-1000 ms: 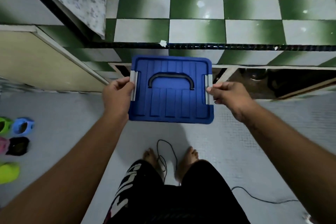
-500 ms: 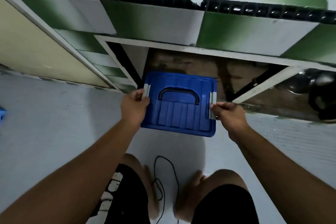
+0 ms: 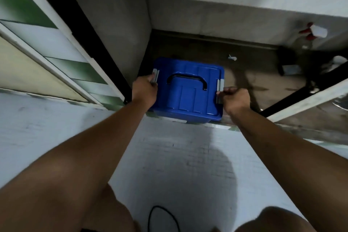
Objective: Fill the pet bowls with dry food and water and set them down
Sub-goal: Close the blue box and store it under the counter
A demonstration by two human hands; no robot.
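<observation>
A blue plastic storage box (image 3: 190,98) with a black handle and grey side latches sits at the front edge of a low open cupboard under the counter. My left hand (image 3: 144,89) grips its left side by the latch. My right hand (image 3: 234,100) grips its right side by the other latch. The lid is closed, so the contents are hidden. No pet bowls are in view.
The cupboard floor (image 3: 244,84) is dark and dirty, with a spray bottle (image 3: 312,33) and dark items at the back right. An open cupboard door (image 3: 308,100) angles out on the right. A black cable (image 3: 162,218) lies on the white floor between my knees.
I have crouched lower and moved the box down and forward, from in front of the counter into the mouth of the cupboard. Both hands kept their hold on its sides.
</observation>
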